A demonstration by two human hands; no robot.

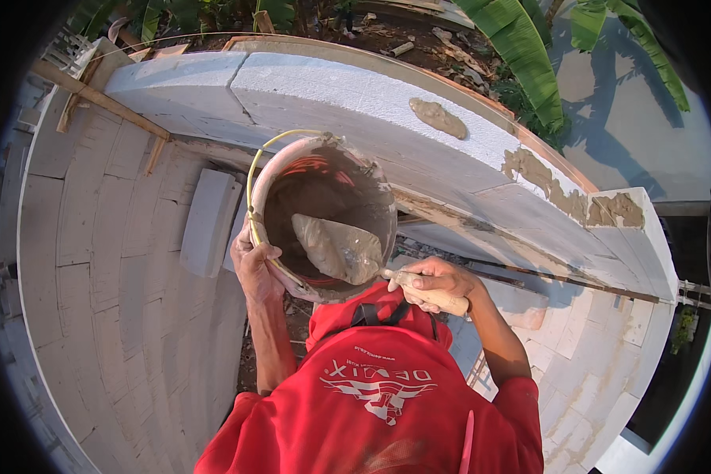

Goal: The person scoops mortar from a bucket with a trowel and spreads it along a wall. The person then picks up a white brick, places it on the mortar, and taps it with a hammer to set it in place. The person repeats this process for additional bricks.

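My left hand [257,265] is closed on the left rim of a mortar-smeared bucket [389,207], which is tilted so its mouth shows. A yellow handle [254,174] loops up along the bucket's left side. Grey mortar coats the inside. In my right hand [433,283] is the wooden grip of a trowel [347,245]; its blade lies over the bucket's mouth with wet mortar on it. Beyond the bucket runs the top of a white block wall [332,88], carrying a lump of mortar [438,118] and a smeared strip of mortar [541,178] farther right.
Block walls rise at the left [95,268] and right [608,340]. A wooden batten [99,96] spans the far left corner. A loose white block [210,223] stands left of the bucket. Banana leaves [521,59] hang over the wall's far side.
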